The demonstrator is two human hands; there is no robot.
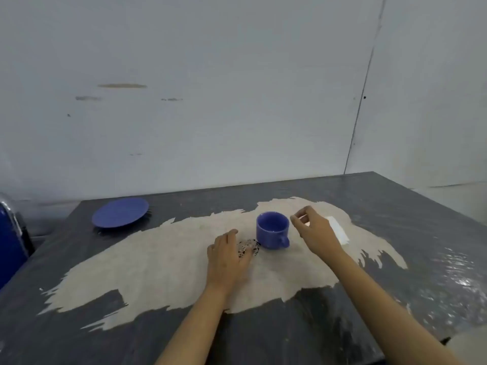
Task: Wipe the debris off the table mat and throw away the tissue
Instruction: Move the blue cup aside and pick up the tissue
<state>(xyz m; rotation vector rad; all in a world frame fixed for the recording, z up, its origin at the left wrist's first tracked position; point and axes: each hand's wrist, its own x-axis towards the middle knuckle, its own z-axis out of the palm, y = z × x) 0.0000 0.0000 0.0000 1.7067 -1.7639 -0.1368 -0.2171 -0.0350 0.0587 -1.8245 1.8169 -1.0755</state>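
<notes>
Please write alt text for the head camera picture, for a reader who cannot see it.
A person's left hand rests on a beige table mat beside a small pile of dark debris, while the right hand hovers next to a blue cup. A white tissue lies on the mat behind the right hand, and a blue plate sits at the dark table's far left.
</notes>
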